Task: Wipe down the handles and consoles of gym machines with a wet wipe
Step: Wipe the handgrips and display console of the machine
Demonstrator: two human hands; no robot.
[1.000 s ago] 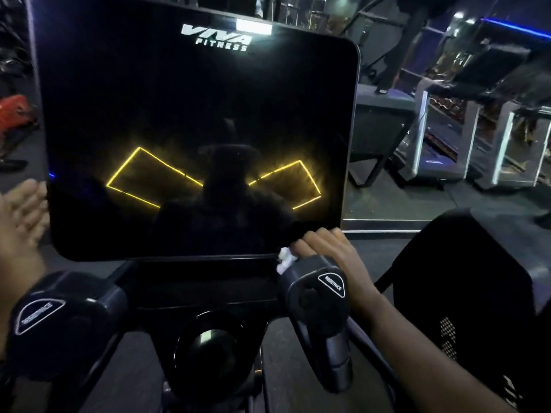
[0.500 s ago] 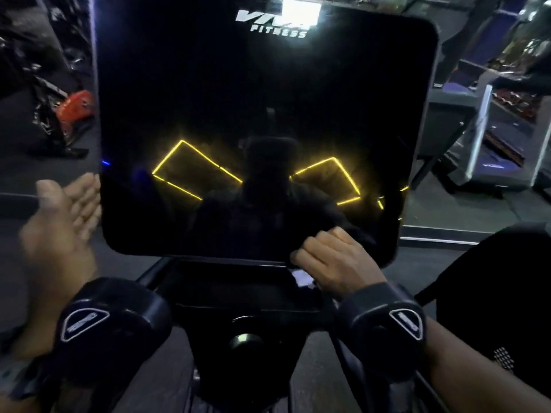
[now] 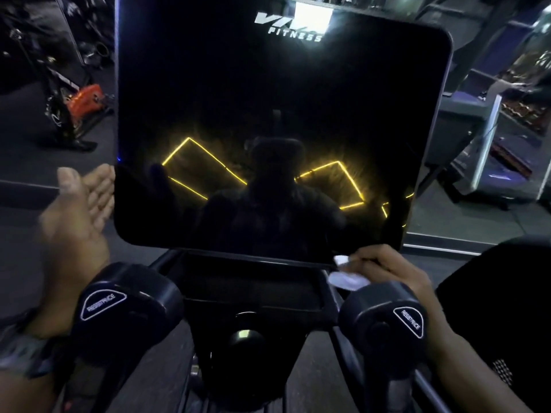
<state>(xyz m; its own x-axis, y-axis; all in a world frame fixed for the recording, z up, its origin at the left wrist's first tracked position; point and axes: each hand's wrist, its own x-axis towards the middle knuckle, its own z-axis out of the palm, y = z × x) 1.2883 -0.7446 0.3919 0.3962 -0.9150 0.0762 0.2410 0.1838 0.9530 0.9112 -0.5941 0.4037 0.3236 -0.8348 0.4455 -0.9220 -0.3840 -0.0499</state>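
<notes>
A big black console screen with a "FITNESS" logo fills the middle of the head view. Below it sits a dark tray between two black handle ends marked "RESISTANCE", the left handle and the right handle. My right hand pinches a white wet wipe at the screen's lower right corner, just above the right handle. My left hand is flat, palm up, fingers straight, with its fingertips at the screen's left edge.
An orange and black exercise bike stands on the dark floor at the far left. Treadmills line the right side. A black machine housing rises close by at the right.
My right hand has slid right along the screen's bottom edge to its lower right corner, and the wipe shows more. My left hand has moved in to the screen's left edge.
</notes>
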